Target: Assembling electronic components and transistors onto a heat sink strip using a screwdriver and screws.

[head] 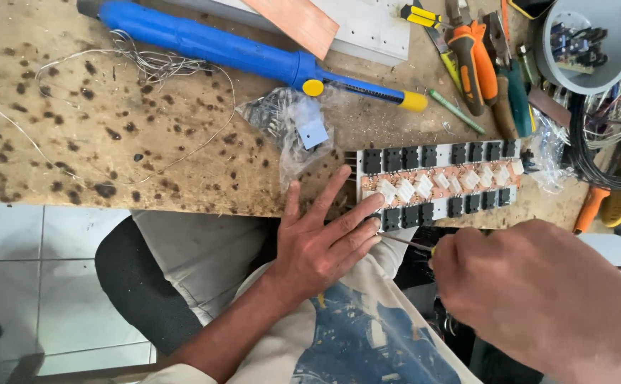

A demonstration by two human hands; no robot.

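A long circuit board [438, 183] with rows of black components and white blocks on a copper strip lies at the near edge of the worn wooden workbench [111, 128]. My left hand [325, 238] rests flat with fingers spread, its fingertips pressing the board's left end. My right hand [538, 291] is closed around a thin tool with a metal shaft [409, 244], whose tip points at the board's near left edge.
A blue soldering gun [239, 50] lies across the back of the bench. A clear plastic bag of parts [293, 128] sits left of the board. Screwdrivers and pliers [474, 64], a grey bowl of components [588, 43] and coiled wires [609, 142] crowd the right.
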